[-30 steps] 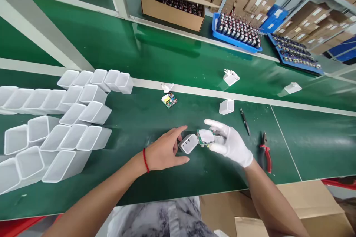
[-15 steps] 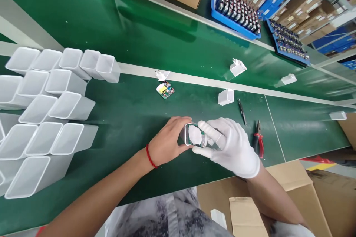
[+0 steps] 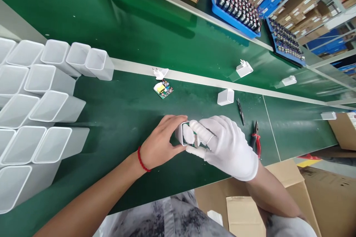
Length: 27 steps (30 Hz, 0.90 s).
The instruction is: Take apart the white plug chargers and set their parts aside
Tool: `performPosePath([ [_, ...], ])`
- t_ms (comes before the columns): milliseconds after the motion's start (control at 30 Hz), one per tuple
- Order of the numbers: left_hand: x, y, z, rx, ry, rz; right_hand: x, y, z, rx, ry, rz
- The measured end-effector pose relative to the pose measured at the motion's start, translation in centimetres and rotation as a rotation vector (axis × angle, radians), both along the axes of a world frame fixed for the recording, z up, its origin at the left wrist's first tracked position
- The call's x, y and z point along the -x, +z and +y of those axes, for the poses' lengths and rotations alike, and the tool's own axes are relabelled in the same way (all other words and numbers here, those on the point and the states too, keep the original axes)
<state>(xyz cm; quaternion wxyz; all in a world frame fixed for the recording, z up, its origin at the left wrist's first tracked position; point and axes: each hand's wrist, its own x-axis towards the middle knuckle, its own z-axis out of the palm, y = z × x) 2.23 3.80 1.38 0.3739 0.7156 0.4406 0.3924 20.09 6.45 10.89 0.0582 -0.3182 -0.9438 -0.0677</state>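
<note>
My bare left hand (image 3: 162, 140), with a red cord at the wrist, is closed around a white plastic charger housing (image 3: 179, 133) whose open end faces right. My right hand (image 3: 222, 146), in a white glove, grips a circuit board (image 3: 195, 140) with a round white pad on it. The board sits partly inside the housing's opening; gloved fingers cover its outer end. Beyond my hands, another circuit board (image 3: 163, 89) with a yellow part lies beside a white plug cap (image 3: 159, 73). An empty white housing (image 3: 225, 97) rests on the green bench (image 3: 125, 111).
Rows of white open housings (image 3: 52, 144) stand at the left. Tweezers (image 3: 240, 112) and red-handled pliers (image 3: 257, 140) lie to the right. A blue bin (image 3: 236, 26) of small parts and a blue tray (image 3: 286, 42) sit on the raised shelf. An open cardboard box (image 3: 244, 214) is below the bench edge.
The board has slid a little deeper into the housing, and my gloved fingers are closer to its rim. Both hands sit slightly further left; the view has shifted a little.
</note>
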Motion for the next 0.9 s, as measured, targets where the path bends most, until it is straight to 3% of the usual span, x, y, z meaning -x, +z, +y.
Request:
performPosePath([
  [900,-0.05,-0.03,0.05,0.017,-0.002,0.027,0.2,-0.14,-0.48,0.011,-0.044,-0.038],
])
